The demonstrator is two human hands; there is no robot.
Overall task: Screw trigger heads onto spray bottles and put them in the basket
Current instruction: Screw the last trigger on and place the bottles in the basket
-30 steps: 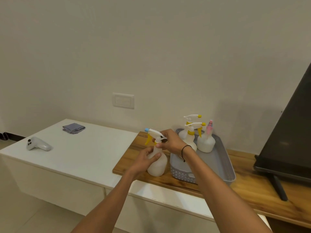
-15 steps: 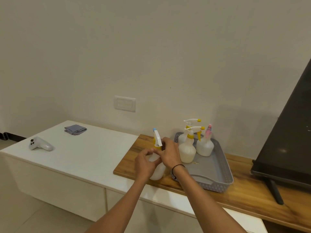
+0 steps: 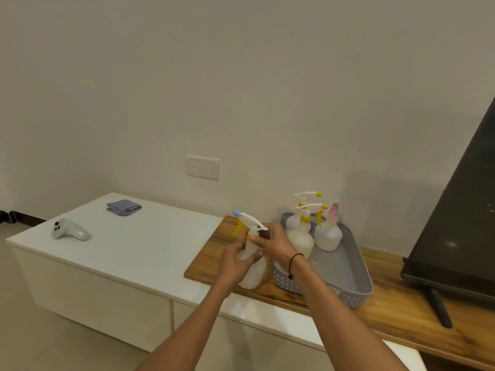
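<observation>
Head view: left hand (image 3: pixel 235 259) gripped the spray bottle (image 3: pixel 253 271) body to brace it on the desk (image 3: pixel 214 253) near its front edge. Right hand (image 3: pixel 273 243) pinched the trigger head (image 3: pixel 247 220) collar, likely threading it. Basket (image 3: pixel 345 274) sat just beside, three finished bottles (image 3: pixel 325 235) at its far end.

Pretty clearly a home living room: a low white counter (image 3: pixel 139 253) with a wood top is set along a plain wall, a flat-screen TV (image 3: pixel 455 223) is stood on it, and a game controller (image 3: pixel 70 231) is left lying nearby.
</observation>
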